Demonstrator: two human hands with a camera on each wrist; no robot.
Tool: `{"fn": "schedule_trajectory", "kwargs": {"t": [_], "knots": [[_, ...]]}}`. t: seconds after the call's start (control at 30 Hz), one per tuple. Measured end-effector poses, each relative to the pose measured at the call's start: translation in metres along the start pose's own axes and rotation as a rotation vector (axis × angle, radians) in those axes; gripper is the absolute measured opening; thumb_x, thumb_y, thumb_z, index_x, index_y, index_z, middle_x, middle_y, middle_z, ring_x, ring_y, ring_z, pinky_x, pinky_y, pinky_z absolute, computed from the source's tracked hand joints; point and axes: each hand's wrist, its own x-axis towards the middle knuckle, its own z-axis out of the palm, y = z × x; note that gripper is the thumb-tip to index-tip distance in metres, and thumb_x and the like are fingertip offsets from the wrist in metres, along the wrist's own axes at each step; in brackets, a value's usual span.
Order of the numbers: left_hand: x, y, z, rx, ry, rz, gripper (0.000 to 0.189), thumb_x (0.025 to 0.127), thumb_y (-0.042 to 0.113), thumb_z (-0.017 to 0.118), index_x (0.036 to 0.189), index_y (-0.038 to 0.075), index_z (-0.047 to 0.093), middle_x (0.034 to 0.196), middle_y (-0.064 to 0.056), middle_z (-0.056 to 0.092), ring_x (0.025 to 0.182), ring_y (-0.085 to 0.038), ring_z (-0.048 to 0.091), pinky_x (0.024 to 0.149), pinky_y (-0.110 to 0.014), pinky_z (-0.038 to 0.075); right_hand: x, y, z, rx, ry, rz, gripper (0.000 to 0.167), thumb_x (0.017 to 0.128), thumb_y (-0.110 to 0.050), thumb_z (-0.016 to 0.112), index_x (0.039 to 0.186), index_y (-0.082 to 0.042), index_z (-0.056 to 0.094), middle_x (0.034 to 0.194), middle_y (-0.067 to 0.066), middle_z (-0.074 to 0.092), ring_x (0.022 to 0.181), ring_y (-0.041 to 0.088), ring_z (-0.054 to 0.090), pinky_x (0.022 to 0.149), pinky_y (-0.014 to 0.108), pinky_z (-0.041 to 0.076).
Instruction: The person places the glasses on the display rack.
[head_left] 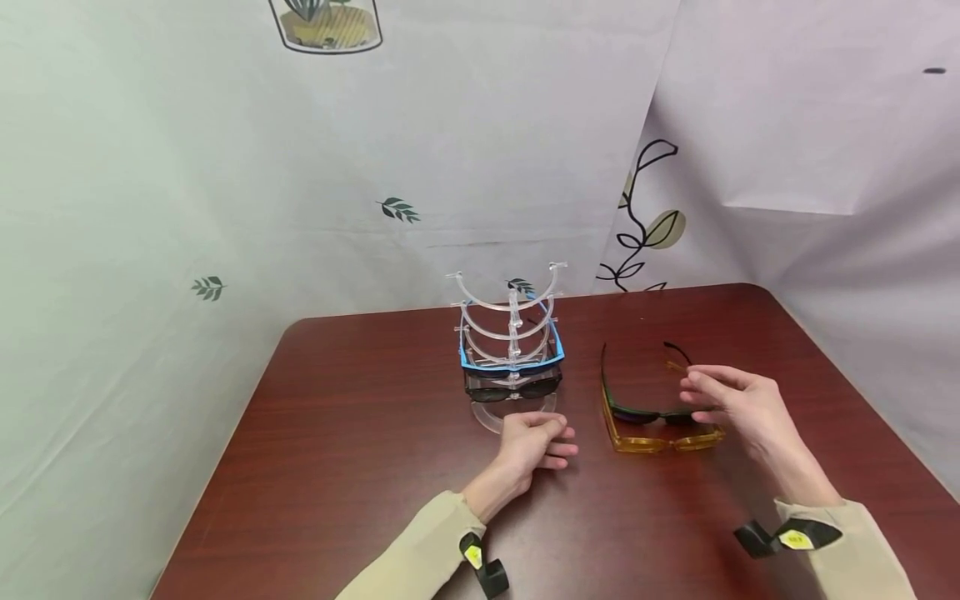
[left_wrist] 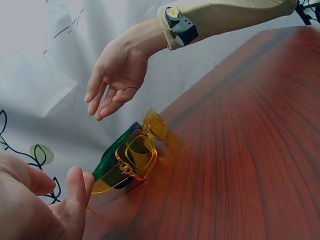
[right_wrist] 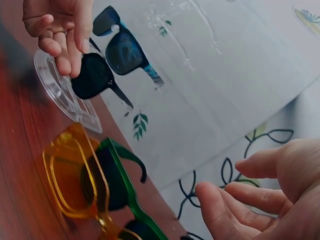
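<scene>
Yellow-framed glasses [head_left: 641,444] and green-framed sunglasses [right_wrist: 131,192] lie close together on the table, the yellow pair nearer the person. My right hand [head_left: 738,404] hovers over their right side, thumb and fingers apart, holding nothing. My left hand [head_left: 528,446] is in front of a clear display stand [head_left: 513,321], fingers loosely bent, nothing in its grasp. Black sunglasses [head_left: 513,390] sit low on the stand. A blue-framed pair [head_left: 472,367] with dark lenses is just above them. The upper curved arms of the stand carry no glasses.
The dark red wooden table [head_left: 337,450] reaches back to a pale, leaf-printed cloth [head_left: 315,167]. The stand is near the table's back edge. Each wrist wears a black strap with a small camera mount [head_left: 787,537].
</scene>
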Motion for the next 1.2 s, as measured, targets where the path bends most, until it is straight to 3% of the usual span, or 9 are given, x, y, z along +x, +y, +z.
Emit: {"fn": "schedule_trajectory", "kwargs": {"t": [0.3,0.7,1.07,1.2], "knots": [[0.011,-0.002,0.01,0.013,-0.011,-0.006,0.022,0.094,-0.001,0.061,0.109,-0.015,0.064,0.093,-0.024,0.071,0.062,-0.016,0.07,0.047,-0.021,0.055,-0.001,0.004,-0.02,0.023,0.034,-0.02,0.008,0.094,-0.018,0.072,0.095,-0.024,0.076,0.088,-0.001,0.075,0.077,0.012,0.073,0.061,0.029,0.06],[0.029,-0.002,0.023,0.03,0.048,0.011,0.02,0.091,-0.001,0.063,0.107,-0.013,0.066,0.087,-0.021,0.072,0.058,-0.015,0.069,0.046,-0.022,0.055,0.007,0.01,-0.038,0.071,0.087,0.017,0.007,0.092,-0.018,0.075,0.089,-0.024,0.077,0.083,-0.001,0.075,0.072,0.012,0.073,0.058,0.029,0.06],[0.04,0.0,0.036,0.071,0.115,0.015,0.015,0.09,0.001,0.067,0.101,-0.008,0.071,0.082,-0.019,0.072,0.057,-0.016,0.069,0.045,-0.024,0.055,0.013,0.021,-0.046,-0.053,0.12,0.041,0.014,0.094,-0.022,0.072,0.084,-0.031,0.074,0.081,-0.007,0.073,0.07,0.008,0.071,0.056,0.028,0.059],[0.044,0.0,0.043,0.087,0.144,0.019,0.009,0.088,0.003,0.07,0.095,-0.004,0.073,0.083,-0.021,0.072,0.055,-0.016,0.068,0.043,-0.024,0.054,0.016,0.024,-0.046,-0.114,0.127,0.028,0.014,0.097,-0.018,0.068,0.087,-0.028,0.073,0.081,-0.011,0.071,0.071,0.006,0.071,0.056,0.028,0.059]]}}
